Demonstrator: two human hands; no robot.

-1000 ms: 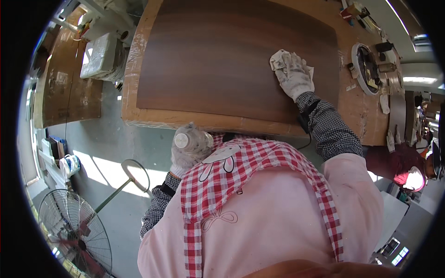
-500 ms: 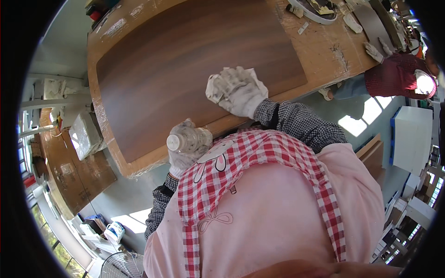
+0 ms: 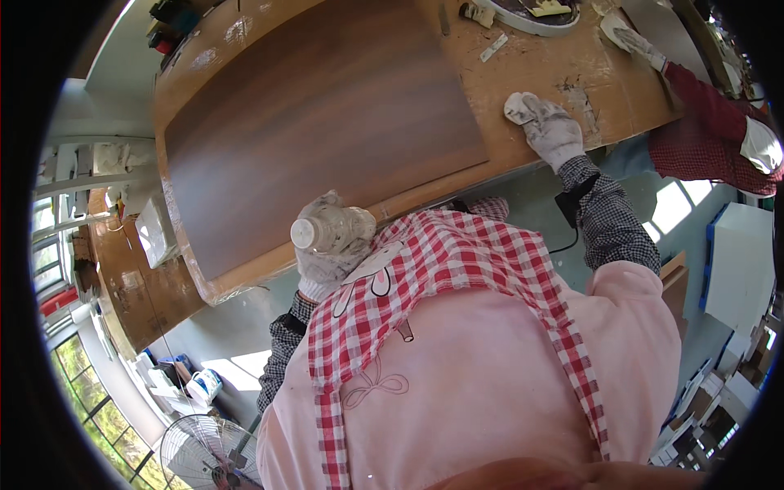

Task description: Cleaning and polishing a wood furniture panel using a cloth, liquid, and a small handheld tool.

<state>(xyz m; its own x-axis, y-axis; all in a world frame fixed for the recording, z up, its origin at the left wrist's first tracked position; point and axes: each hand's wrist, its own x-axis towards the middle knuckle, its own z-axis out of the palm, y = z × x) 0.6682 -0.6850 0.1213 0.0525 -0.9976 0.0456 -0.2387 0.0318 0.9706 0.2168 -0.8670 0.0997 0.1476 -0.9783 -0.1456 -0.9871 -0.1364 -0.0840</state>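
Observation:
My left hand (image 3: 317, 265), in a stained white glove, is closed around a clear plastic bottle (image 3: 349, 229) with a white cap. The bottle lies tilted near my apron, by the table's near edge. A wide dark-brown wood-grain panel (image 3: 327, 122) lies flat in front of me. Right of the panel, my gloved right hand (image 3: 557, 135) is over the tabletop with its fingers closed on a wadded white cloth (image 3: 518, 107). The glove hides part of the cloth.
The brown table (image 3: 502, 90) has worn, taped patches. A round white-rimmed tub (image 3: 535, 24) stands at its far right, near a small flat strip (image 3: 494, 47). At right, a co-worker's gloved hand (image 3: 633, 42) rests over a grey sheet. A fan (image 3: 212, 453) stands at lower left.
My right hand has moved right with the cloth, off the panel to the tabletop beside it. My left hand still grips the bottle. The co-worker's arm now reaches farther over the table.

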